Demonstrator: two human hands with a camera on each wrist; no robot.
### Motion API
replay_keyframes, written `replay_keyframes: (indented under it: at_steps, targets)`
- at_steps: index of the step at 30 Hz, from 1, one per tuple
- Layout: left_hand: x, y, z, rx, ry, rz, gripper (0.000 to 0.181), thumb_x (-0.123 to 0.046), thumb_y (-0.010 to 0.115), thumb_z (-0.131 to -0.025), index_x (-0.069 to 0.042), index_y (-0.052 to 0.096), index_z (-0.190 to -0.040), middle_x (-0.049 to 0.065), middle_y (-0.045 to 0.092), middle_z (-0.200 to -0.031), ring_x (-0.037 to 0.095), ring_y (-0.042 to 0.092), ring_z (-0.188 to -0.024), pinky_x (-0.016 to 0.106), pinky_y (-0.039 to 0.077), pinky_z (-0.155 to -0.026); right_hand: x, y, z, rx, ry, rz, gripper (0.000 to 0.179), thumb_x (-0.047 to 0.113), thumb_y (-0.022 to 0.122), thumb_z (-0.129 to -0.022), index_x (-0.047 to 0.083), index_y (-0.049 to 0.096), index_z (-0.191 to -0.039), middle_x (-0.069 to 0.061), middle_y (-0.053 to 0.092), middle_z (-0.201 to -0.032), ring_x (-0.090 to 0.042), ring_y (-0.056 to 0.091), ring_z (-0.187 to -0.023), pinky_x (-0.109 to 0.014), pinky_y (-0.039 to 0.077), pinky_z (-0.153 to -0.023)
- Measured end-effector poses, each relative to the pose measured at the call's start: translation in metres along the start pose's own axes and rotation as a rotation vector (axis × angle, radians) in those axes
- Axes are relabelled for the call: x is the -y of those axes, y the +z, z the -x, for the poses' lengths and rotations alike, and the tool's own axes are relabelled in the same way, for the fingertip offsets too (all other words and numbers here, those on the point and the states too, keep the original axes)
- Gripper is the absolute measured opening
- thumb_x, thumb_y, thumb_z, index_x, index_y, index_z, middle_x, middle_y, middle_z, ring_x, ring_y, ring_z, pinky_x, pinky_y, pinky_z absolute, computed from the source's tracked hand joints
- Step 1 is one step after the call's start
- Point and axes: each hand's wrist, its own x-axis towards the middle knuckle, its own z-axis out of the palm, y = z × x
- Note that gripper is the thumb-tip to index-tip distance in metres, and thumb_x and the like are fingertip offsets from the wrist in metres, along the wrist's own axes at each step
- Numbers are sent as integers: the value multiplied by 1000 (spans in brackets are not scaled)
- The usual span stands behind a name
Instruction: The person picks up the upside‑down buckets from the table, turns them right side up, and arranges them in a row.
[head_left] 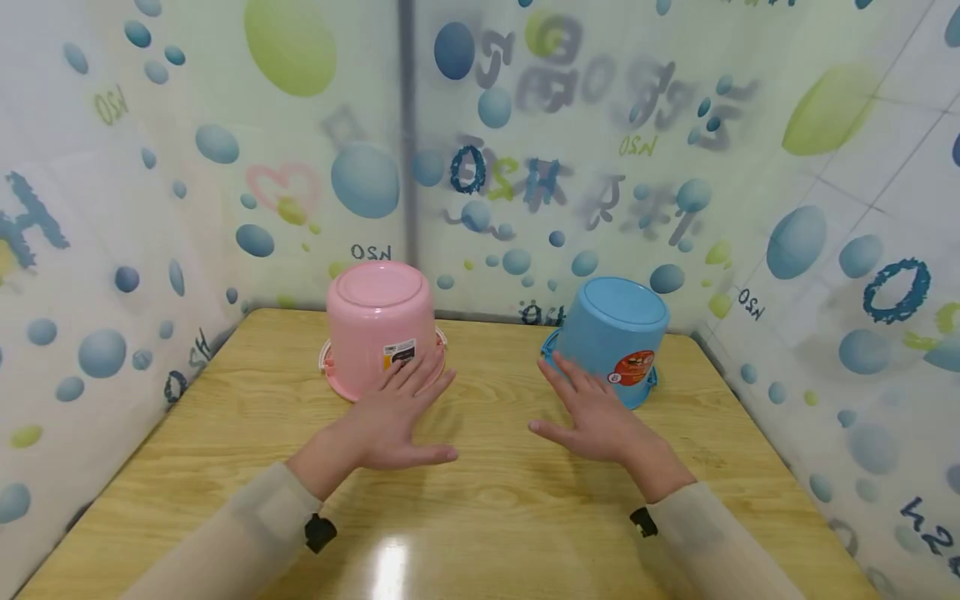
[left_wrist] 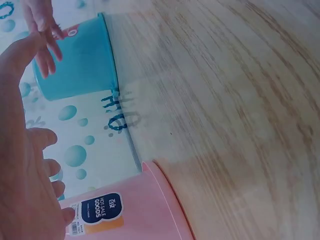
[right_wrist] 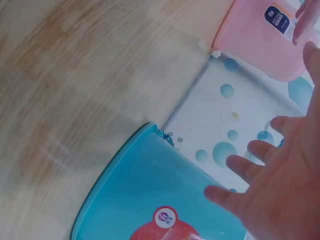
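A pink bucket (head_left: 375, 325) stands upside down at the back left of the table, its handle lying round the rim. To its right, a blue bucket (head_left: 611, 333) is also upside down, with a red round label on its side. My left hand (head_left: 390, 421) is held out with spread fingers in front of the pink bucket and holds nothing. In front of the blue bucket my right hand (head_left: 600, 417) stretches its fingers the same way, likewise holding nothing. A white and dark label (left_wrist: 101, 209) shows on the pink bucket in the left wrist view.
The wooden table (head_left: 495, 492) has its back edge against a curtain (head_left: 525, 242) printed with bubbles and letters, which also hangs along both sides. Dark straps (head_left: 320, 533) show at both sleeve cuffs. Between the buckets lies a stretch of bare tabletop.
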Motion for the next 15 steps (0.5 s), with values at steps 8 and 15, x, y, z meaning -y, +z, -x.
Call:
replay_keyframes:
  at_steps: [8,15]
  targets:
    - [12,-10,18,-199,162,101,74,-52,80,-97,-9,62,-154,17,56,-162,36,58,-148,60,51,-119,4,2,-5,42,-66,-212,71,43,69,-109,16,42,-169,-14,52,-166,-38,57,-149,-63,52,-117]
    - [37,-27,45,-315,154,96,62,-38,87,-93,-11,69,-146,13,67,-146,33,70,-127,58,62,-100,6,4,-20,69,-107,-338,66,37,67,-111,12,43,-168,-15,49,-168,-40,55,-150,-64,49,-119]
